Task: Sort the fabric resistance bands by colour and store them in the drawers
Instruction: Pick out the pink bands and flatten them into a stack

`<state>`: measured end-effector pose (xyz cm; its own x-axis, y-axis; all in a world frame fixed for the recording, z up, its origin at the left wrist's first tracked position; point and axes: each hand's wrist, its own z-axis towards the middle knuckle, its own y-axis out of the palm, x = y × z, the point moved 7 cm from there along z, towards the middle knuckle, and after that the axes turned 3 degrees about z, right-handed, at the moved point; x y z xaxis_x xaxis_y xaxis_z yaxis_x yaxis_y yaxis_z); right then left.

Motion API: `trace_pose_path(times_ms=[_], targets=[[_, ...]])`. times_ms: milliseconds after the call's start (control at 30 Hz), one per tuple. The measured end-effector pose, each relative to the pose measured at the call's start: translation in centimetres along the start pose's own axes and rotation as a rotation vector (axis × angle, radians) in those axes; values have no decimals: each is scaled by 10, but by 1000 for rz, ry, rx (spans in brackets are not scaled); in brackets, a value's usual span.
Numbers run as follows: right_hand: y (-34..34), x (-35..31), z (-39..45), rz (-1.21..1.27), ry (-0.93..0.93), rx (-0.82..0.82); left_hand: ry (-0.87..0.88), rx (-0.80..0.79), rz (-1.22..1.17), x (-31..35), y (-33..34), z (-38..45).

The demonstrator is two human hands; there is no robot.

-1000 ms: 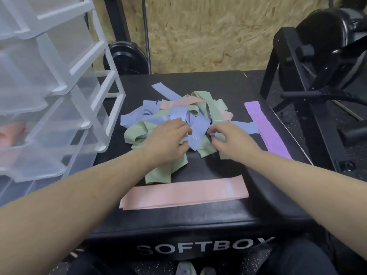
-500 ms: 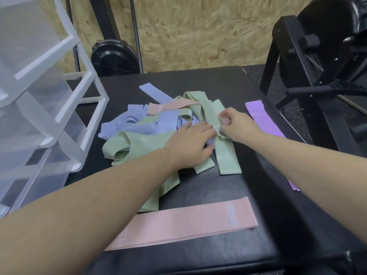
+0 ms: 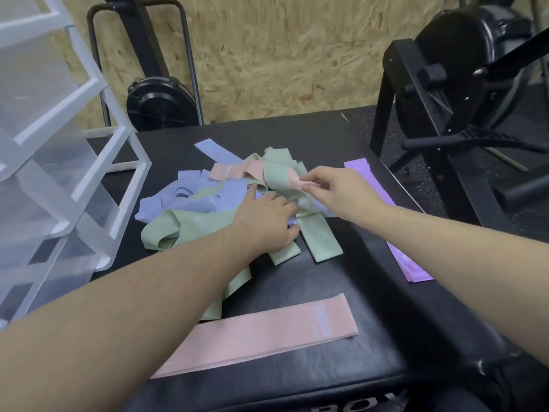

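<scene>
Head view: right hand [image 3: 338,191] pinches pink band [image 3: 237,171].

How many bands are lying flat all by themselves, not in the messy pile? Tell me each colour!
Pink band: 1
Purple band: 1
Total: 2
The pile is too tangled to count.

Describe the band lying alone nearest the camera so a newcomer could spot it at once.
Start at the black padded box with the tangled pile of bands in its middle. Nearer the camera than the pile lies the pink band, flat and straight, apart from both hands; the other lone flat band is purple, at the right edge.
</scene>
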<state>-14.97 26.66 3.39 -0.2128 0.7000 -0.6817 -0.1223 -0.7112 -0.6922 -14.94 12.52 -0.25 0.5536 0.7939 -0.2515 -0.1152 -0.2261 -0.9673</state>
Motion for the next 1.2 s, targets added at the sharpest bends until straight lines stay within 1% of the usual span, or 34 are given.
trace_pose_path(times_ms=[200, 267, 333, 367, 400, 467, 533, 567, 600, 667, 700, 767, 800, 867, 900, 1000, 1100, 1200], targets=[[-34, -39, -12, 92, -91, 100, 1, -83, 57, -4, -11, -12], [-42, -49, -15, 156, -85, 112, -38, -131, 17, -8, -11, -16], [-45, -56, -15, 214, -68, 90, -77, -120, -42, -10, -16, -21], [-45, -59, -15, 220, -62, 65, -100, -56, -94, -10, -24, -23], [-44, -61, -14, 223, -57, 43, -132, 46, -160, -12, -35, -27], [-42, -65, -15, 252, -42, 28, -163, 341, -266, -13, -60, -37], [-41, -67, -15, 289, -22, 30, -147, 609, -310, -13, -78, -48], [-39, -68, -15, 308, -13, 26, -157, 692, -352, -14, -83, -50], [-38, -70, -16, 331, -10, 16, -195, 719, -407, -18, -83, -50], [-35, -73, -17, 365, -12, 0, -268, 681, -548, -25, -76, -43], [-34, -74, -17, 370, -17, -2, -269, 627, -622, -27, -70, -37], [-35, -78, -17, 379, -30, 7, -209, 480, -730, -26, -57, -28], [-36, -80, -18, 385, -41, 13, -176, 396, -723, -23, -50, -25], [-38, -81, -18, 391, -57, 25, -153, 271, -600, -20, -36, -22], [-38, -80, -19, 398, -54, 29, -164, 252, -551, -22, -32, -23], [-41, -75, -24, 439, -24, 69, -240, 260, -531, -36, -26, -25], [-45, -71, -24, 419, 9, 122, -306, 248, -427, -53, -22, -24], [-45, -67, -24, 560, 97, 117, -326, 208, -332, -59, -25, -24]])
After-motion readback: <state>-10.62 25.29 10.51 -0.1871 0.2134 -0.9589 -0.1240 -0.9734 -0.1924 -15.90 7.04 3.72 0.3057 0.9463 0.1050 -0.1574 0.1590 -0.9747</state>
